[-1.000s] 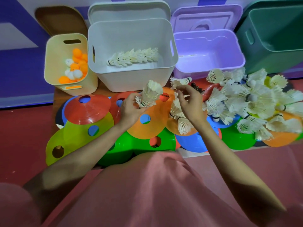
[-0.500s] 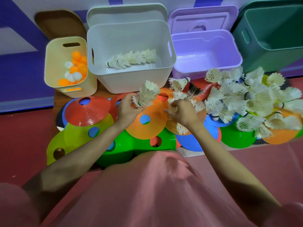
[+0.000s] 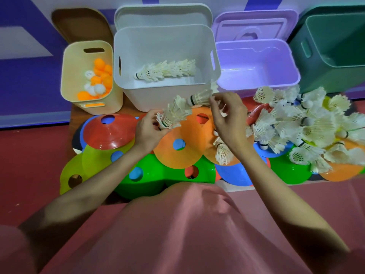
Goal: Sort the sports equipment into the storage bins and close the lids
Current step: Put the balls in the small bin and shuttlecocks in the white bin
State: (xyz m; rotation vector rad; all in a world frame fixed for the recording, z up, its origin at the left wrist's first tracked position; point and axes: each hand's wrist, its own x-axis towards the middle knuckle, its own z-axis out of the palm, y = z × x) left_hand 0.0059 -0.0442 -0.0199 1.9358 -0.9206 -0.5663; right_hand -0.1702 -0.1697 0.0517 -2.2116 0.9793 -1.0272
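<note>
since half a second ago the right hand has risen from the loose pile, now pinching 1 shuttlecock cork-first toward the nested stack gripped in the left hand; it is probably about to be slotted in. the white bin at 12 o'clock holds another stack. the green bin at 2 o'clock is cut off and the bench mostly hidden.

green bin cut off at right edge, shuttlecock pile running past right edge
</note>
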